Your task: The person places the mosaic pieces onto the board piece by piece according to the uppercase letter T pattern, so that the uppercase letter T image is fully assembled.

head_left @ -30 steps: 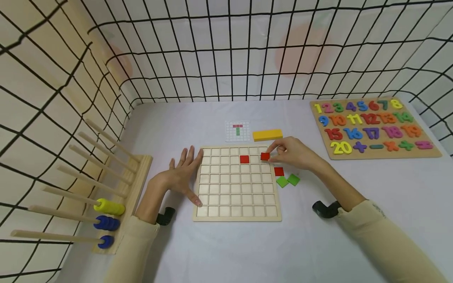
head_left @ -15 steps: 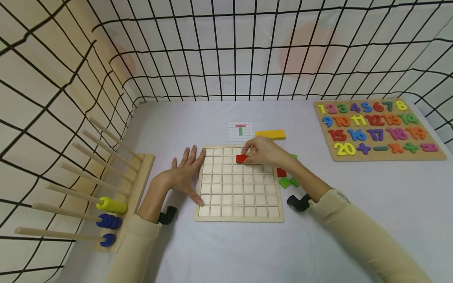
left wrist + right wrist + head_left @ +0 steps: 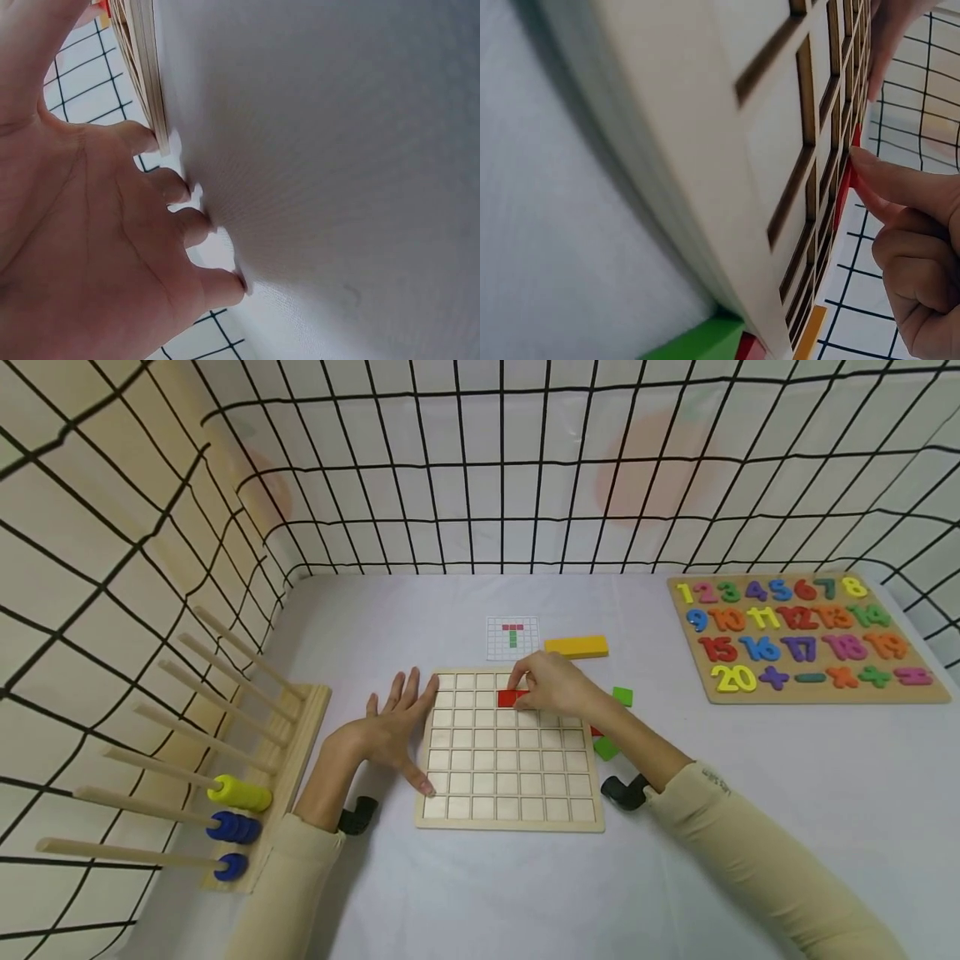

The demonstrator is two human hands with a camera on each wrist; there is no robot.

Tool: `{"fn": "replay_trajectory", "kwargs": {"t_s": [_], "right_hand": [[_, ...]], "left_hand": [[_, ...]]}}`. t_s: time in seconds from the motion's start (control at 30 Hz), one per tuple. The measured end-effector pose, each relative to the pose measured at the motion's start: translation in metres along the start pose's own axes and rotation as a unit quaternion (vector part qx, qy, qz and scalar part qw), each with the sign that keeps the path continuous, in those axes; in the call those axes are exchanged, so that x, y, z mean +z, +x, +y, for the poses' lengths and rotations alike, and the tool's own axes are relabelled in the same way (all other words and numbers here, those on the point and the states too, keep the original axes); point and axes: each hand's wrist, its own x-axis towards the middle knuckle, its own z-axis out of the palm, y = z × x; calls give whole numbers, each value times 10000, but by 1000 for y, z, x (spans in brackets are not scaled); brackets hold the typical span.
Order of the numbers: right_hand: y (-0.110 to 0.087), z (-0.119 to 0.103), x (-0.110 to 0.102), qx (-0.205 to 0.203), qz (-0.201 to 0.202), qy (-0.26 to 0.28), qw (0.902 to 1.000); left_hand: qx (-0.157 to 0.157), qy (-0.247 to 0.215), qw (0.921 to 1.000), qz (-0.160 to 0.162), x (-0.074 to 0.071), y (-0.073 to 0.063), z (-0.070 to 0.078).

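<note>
A square wooden board (image 3: 483, 762) with a grid of shallow cells lies on the white cloth. My right hand (image 3: 558, 683) is over its upper part, thumb and forefinger pinching a red square tile (image 3: 847, 184) down at the grid. Another red tile (image 3: 507, 699) sits in a cell just left of the fingertips; the hand partly covers this pair in the head view. My left hand (image 3: 384, 735) lies with fingers spread along the board's left edge, thumb and forefinger touching it. In the left wrist view, the other fingertips (image 3: 225, 289) rest on the cloth.
Green tiles (image 3: 622, 696) and a red tile (image 3: 596, 732) lie right of the board, partly behind my wrist. Beyond it are a printed pattern card (image 3: 513, 652) and a yellow block (image 3: 576, 647). A peg abacus (image 3: 307, 718) stands left, a number board (image 3: 825, 698) right. Black wire mesh surrounds the table.
My right hand has carried the red tile leftward from the board's right side to beside the other red tile, and lowered it. The left hand stays at the board's edge.
</note>
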Motion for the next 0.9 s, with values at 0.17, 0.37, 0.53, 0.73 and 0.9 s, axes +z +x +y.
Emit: {"fn": "replay_trajectory", "kwargs": {"t_s": [0.17, 0.37, 0.53, 0.73, 0.9], "right_hand": [[1, -1, -1, -67, 71, 131, 9999], [2, 2, -2, 234, 33, 577, 9981], [0, 7, -5, 190, -5, 740, 9971], [-15, 21, -16, 296, 252, 895, 9952], [-39, 40, -34, 571, 498, 683, 9948]], "left_hand": [[-30, 53, 10000, 17, 0, 1, 1], [-47, 28, 10000, 16, 1, 2, 1], [-3, 8, 10000, 14, 0, 3, 1], [7, 29, 10000, -2, -1, 2, 1], [10, -4, 10000, -8, 0, 1, 1]]}}
